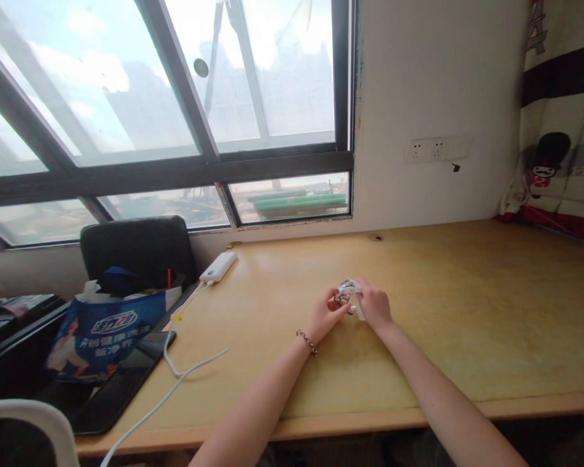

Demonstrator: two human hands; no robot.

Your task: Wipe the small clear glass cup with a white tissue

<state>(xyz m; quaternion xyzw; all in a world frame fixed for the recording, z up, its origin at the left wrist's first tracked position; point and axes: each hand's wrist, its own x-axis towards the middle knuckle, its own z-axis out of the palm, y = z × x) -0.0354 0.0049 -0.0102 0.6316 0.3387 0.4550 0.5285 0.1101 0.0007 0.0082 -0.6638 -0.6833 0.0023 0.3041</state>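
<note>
Above the middle of the wooden table (448, 311), my left hand (325, 316) is closed around a small shiny object (343, 289) with silvery and dark brown parts. Its exact kind is too small to make out. My right hand (374, 307) pinches a thin white piece (360, 310), like tissue or paper, against the right side of that object. Both hands are close together, with fingers partly covering what they hold. A braided bracelet (307, 344) circles the left wrist.
A white power bank (219, 267) with a white cable (175, 383) lies at the table's left edge. Beyond that edge are a dark tablet-like panel (126, 383), a blue bag (107, 331) and a black chair (139, 250). A window and wall sockets (427, 150) are behind.
</note>
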